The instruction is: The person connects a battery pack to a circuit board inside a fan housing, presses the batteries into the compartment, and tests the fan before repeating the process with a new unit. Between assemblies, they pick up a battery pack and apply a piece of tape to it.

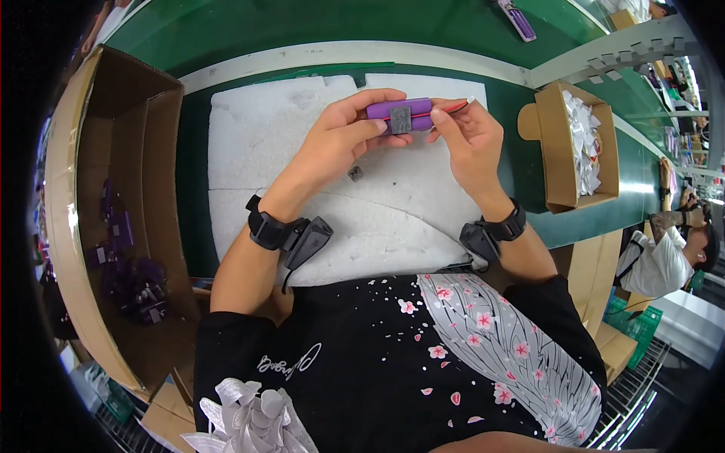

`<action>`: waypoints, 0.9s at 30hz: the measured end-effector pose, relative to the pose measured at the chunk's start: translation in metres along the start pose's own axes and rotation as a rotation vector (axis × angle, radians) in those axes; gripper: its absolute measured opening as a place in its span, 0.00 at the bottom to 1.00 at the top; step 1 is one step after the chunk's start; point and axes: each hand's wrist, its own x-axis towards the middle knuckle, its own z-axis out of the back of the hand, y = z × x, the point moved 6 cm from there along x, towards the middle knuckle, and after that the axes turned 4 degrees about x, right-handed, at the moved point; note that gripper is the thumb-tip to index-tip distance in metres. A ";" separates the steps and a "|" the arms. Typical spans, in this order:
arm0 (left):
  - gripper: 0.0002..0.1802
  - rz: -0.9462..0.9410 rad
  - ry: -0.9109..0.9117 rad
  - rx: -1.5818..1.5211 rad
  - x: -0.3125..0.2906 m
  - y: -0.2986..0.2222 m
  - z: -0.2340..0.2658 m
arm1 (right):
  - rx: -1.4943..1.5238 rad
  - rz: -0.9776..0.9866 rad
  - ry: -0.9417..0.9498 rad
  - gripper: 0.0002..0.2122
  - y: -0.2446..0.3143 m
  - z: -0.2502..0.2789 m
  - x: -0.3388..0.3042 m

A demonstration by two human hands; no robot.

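Above the far part of a white foam pad [264, 151] I hold a purple battery pack [421, 106] between both hands. A dark grey foam strip [400, 121] is wrapped around its middle, and red and black wires [453, 108] run off its right end to a small white connector. My left hand [340, 132] grips the pack's left end with thumb and fingers. My right hand [472, 140] pinches the wires beside the right end, its thumb close to the pack. A small dark scrap [355, 174] lies on the foam below my left hand.
A deep cardboard box [140, 204] with several purple packs stands at the left. On the right, a small open carton [555, 151] holds white strips. Another purple pack [517, 20] lies on the green surface beyond the white rail [445, 56]. A person [664, 257] sits farther right.
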 end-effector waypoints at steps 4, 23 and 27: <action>0.22 0.011 -0.038 0.005 0.000 0.000 -0.003 | 0.017 0.037 0.006 0.05 -0.002 0.001 0.001; 0.24 -0.090 0.198 0.888 -0.014 -0.019 -0.028 | 0.500 -0.248 -0.145 0.09 -0.017 0.016 0.002; 0.28 -0.189 -0.112 1.094 0.023 -0.085 0.019 | 0.391 -0.286 -0.060 0.11 -0.004 0.016 0.006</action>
